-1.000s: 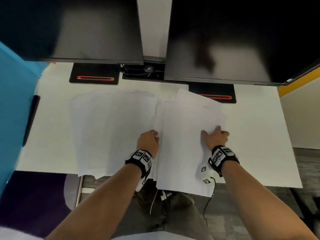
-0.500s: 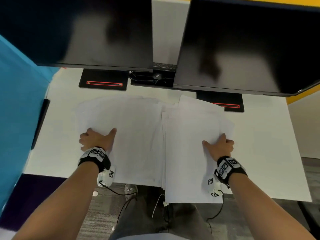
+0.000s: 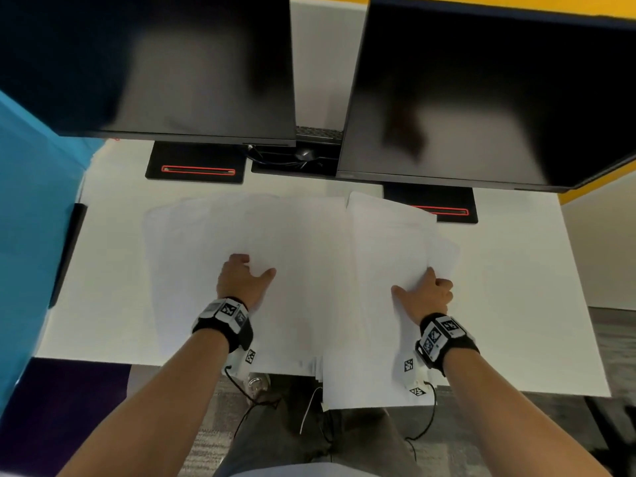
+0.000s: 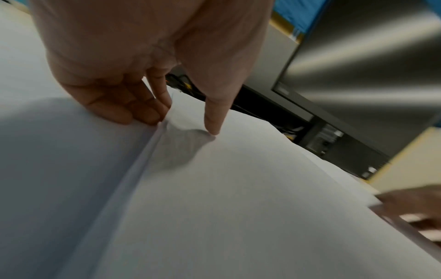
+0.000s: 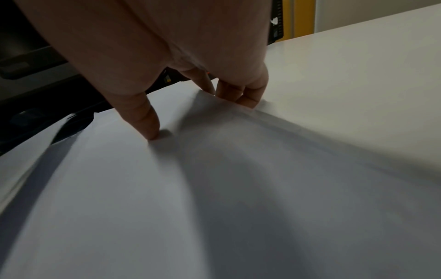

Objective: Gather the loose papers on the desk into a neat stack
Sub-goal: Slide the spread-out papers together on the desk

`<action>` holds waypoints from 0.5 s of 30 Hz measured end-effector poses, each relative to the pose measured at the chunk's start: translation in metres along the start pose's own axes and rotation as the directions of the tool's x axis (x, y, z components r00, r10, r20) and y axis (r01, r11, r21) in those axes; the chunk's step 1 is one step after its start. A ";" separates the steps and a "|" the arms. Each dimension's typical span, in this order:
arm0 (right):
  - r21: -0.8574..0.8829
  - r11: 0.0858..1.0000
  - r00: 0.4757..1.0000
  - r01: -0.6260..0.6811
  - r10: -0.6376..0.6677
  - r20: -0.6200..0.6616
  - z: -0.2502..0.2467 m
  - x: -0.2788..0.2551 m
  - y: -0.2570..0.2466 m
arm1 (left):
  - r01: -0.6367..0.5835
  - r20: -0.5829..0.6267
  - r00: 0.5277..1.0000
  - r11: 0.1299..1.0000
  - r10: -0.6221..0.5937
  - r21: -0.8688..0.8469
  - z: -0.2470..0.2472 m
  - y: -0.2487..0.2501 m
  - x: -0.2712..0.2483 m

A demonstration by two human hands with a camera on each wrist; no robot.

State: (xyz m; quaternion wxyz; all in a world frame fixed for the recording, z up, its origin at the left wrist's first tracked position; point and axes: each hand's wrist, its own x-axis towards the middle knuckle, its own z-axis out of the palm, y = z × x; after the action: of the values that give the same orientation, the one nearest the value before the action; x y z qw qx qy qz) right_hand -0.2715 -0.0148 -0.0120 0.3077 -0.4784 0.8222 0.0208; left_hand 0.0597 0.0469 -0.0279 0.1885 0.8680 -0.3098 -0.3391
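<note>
White papers lie spread across the white desk (image 3: 113, 304) in two overlapping groups. The left group (image 3: 192, 249) is fanned out. The right pile (image 3: 378, 256) overhangs the desk's front edge. My left hand (image 3: 246, 280) pinches the left edge of a sheet in the left group. In the left wrist view the left hand (image 4: 181, 124) has its thumb on top and its fingers (image 4: 143, 113) curled at the sheet's edge. My right hand (image 3: 425, 292) holds the right edge of the right pile. In the right wrist view the right hand (image 5: 200, 119) has its thumb pressing the top sheet and its fingers curled at the edge.
Two dark monitors (image 3: 155, 63) (image 3: 481, 91) hang over the back of the desk on black stands (image 3: 198, 163) (image 3: 444, 204); the right pile's far corner reaches the right stand. A blue partition (image 3: 31, 218) bounds the left side. Bare desk lies right of the papers.
My left hand went from the centre out to the left group's left edge, then came back right with sheets, closing the gap between the groups. The right hand stayed at the right pile's edge.
</note>
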 end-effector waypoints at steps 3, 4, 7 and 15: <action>0.009 1.000 1.000 0.011 -0.011 0.026 0.001 -0.001 -0.003 | -0.169 0.097 0.981 0.986 0.167 0.012 0.029 0.015 -0.018; 0.030 0.999 0.999 0.025 -0.026 0.048 0.001 0.000 -0.003 | -0.205 0.129 0.970 0.979 0.204 -0.009 0.037 0.020 -0.023; 0.120 0.993 0.998 0.013 -0.019 0.054 -0.006 0.004 0.003 | -0.212 0.131 0.968 0.977 0.212 -0.015 0.033 0.025 -0.027; 0.048 0.997 0.984 0.064 -0.071 0.166 0.007 -0.007 0.003 | -0.302 0.367 0.903 0.936 0.222 0.178 0.037 0.021 -0.046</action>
State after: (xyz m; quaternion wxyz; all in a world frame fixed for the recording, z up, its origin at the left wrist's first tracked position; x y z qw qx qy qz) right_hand -0.2679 -0.0057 -0.0151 0.3866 -0.4957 0.7770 0.0331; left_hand -0.0014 0.0574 -0.0208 0.0743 0.7620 -0.4896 -0.4173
